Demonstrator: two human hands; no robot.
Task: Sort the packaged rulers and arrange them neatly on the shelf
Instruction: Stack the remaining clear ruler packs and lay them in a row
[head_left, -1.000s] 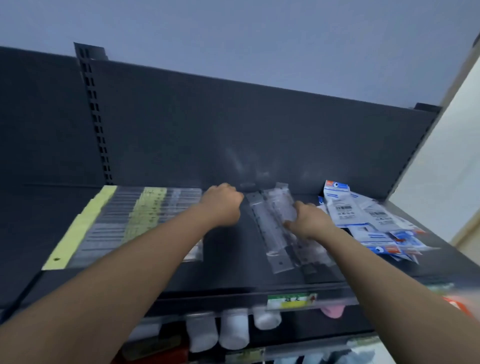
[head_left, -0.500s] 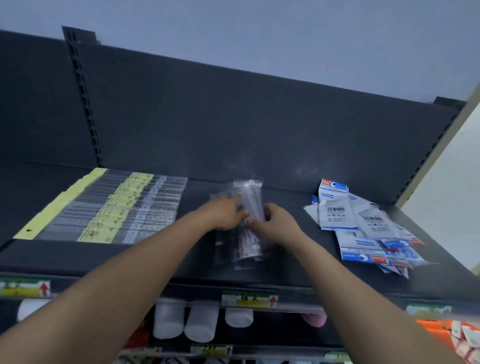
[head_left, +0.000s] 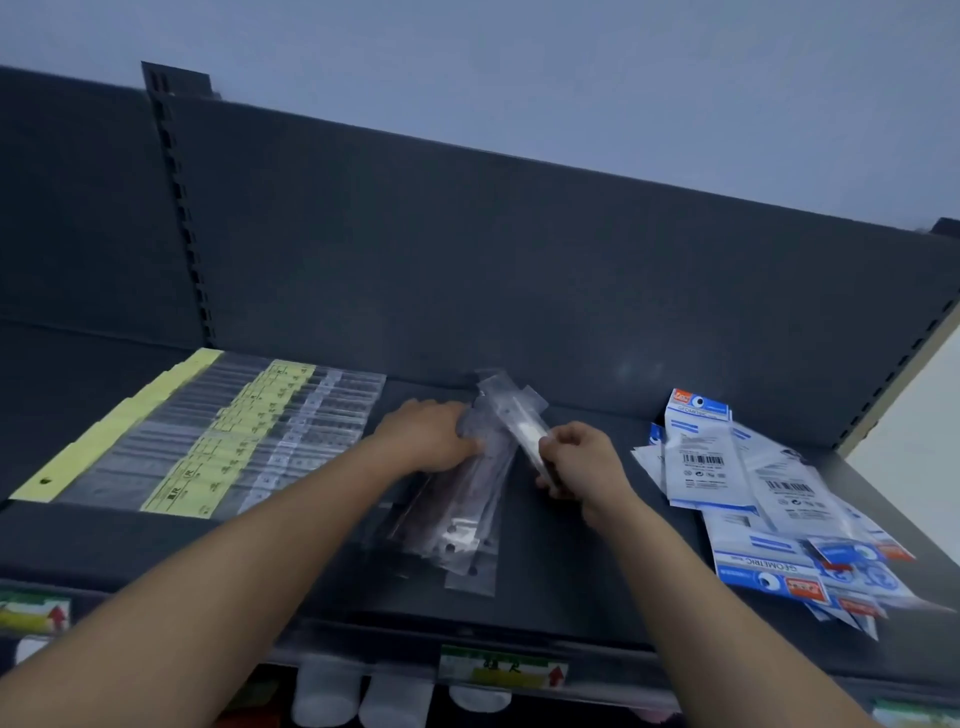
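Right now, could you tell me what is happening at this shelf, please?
A person is sorting clear packaged rulers on the dark shelf. The left hand steadies the fanned pile while the right hand grips one packet. Tidy rows lie left; blue-and-white packets sit jumbled right.

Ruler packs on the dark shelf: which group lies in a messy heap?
The blue-and-white printed packs at the right, overlapping at odd angles; the yellow-labelled clear packs at the left lie in even rows.

on the shelf (head_left: 571, 587): ruler rows (head_left: 218, 441) at nine o'clock, ruler bundle (head_left: 467, 499) at centre, packet pile (head_left: 769, 509) at three o'clock.
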